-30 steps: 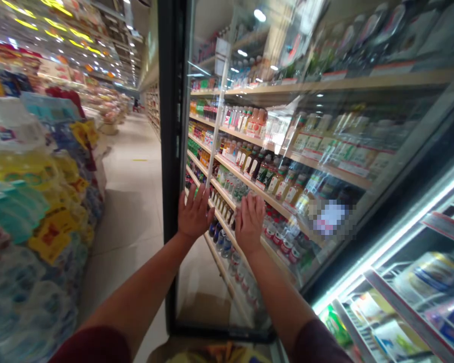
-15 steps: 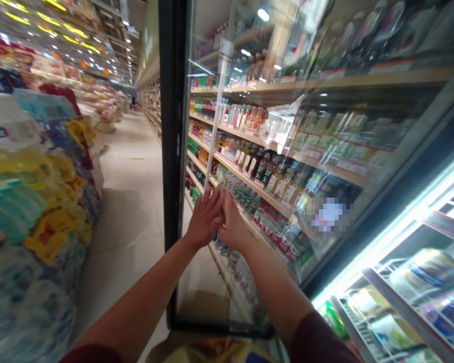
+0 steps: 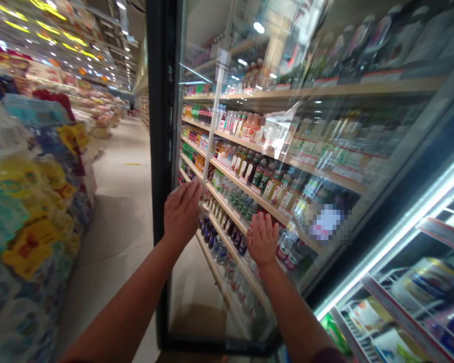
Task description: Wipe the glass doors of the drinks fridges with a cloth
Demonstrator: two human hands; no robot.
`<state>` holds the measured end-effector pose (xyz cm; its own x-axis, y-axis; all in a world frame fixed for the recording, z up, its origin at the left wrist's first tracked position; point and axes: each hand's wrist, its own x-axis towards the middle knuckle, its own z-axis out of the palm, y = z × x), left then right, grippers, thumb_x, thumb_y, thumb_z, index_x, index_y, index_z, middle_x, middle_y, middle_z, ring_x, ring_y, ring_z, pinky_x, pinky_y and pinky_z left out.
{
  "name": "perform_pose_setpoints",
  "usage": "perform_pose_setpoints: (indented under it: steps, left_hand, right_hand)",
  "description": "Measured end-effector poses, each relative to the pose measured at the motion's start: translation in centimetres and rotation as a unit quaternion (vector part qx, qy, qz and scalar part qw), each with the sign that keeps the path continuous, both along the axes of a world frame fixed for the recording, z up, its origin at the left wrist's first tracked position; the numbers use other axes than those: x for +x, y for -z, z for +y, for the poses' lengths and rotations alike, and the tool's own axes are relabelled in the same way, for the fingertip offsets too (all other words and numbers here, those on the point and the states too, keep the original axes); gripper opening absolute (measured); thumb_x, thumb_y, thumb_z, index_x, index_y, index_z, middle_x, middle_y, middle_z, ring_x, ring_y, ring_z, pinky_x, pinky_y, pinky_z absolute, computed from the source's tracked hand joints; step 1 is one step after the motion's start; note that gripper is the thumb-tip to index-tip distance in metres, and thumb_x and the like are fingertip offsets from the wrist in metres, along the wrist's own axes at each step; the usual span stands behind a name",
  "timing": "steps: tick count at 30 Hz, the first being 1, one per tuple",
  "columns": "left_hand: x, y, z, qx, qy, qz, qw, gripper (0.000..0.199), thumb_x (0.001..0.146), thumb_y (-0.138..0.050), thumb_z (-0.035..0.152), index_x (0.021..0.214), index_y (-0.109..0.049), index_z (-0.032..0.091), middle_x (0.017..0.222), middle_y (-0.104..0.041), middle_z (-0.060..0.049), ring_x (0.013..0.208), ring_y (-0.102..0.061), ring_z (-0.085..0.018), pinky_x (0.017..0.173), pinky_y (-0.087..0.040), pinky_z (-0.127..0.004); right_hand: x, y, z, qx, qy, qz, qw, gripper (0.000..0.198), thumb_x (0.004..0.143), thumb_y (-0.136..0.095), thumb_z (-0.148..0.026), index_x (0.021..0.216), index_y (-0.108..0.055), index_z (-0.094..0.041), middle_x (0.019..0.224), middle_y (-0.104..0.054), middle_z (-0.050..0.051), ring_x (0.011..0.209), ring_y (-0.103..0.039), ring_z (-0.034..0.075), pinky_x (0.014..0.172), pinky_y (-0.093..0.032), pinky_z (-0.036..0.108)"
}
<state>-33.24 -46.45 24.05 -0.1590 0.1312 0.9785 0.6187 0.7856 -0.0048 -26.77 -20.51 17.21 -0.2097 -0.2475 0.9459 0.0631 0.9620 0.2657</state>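
A glass cooler door (image 3: 196, 307) with a black frame stands swung out in front of me. My left hand (image 3: 182, 213) is at the inner side of the frame's left upright, palm toward the glass and fingers stretched up side by side. A pale, blurred patch shows by its fingertips; I cannot make out whether it is a reflection. Lower and to the right, my right hand (image 3: 263, 240) lies against the glass with its fingers spread. Nothing shows in it. Shelves of drink bottles (image 3: 249, 171) are visible through the pane.
A lit cooler shelf (image 3: 408, 307) with packaged goods is open at the right. Stacked bottles and packs with yellow tags (image 3: 30, 237) line the left side. A pale tiled aisle floor (image 3: 117, 201) runs back between them and the door.
My hands were together at the middle of the pane. Now they are apart: the left has moved left to the frame, the right has moved right and down. The view has shifted slightly.
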Motion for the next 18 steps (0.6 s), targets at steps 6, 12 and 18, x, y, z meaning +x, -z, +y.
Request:
perform_pose_setpoints:
  steps: [6, 12, 18]
  left_hand:
    - [0.2, 6.1, 1.2, 0.01, -0.026, -0.012, 1.0, 0.069, 0.099, -0.047, 0.025, 0.164, -0.025, 0.016, 0.162, -0.038, -0.018, 0.155, -0.03, -0.035, 0.124, -0.03, -0.056]
    - [0.0, 11.6, -0.1, -0.01, -0.029, -0.023, 0.999, 0.07, 0.102, -0.048, 0.027, 0.166, -0.02, 0.016, 0.162, -0.038, -0.02, 0.157, -0.024, -0.034, 0.122, -0.035, -0.055]
    - [-2.4, 1.1, 0.2, 0.041, 0.018, 0.018, 0.999, 0.063, 0.103, -0.044, 0.029, 0.164, -0.029, 0.017, 0.164, -0.036, -0.017, 0.16, -0.015, -0.031, 0.128, -0.025, -0.056]
  right_hand:
    - [0.3, -0.2, 0.1, 0.001, -0.005, 0.007, 1.0, 0.058, 0.098, -0.055, -0.027, 0.155, -0.047, -0.018, 0.14, -0.066, 0.015, 0.141, -0.054, 0.028, 0.129, -0.02, 0.048]
    - [0.4, -0.4, 0.0, 0.012, -0.006, 0.01, 1.0, 0.05, 0.098, -0.051, -0.027, 0.146, -0.057, -0.015, 0.138, -0.068, 0.015, 0.145, -0.05, 0.027, 0.129, -0.02, 0.048]
    - [0.2, -0.5, -0.1, 0.009, -0.002, 0.014, 1.0, 0.043, 0.098, -0.051, -0.027, 0.138, -0.065, -0.017, 0.138, -0.068, 0.013, 0.145, -0.05, 0.027, 0.129, -0.02, 0.047]
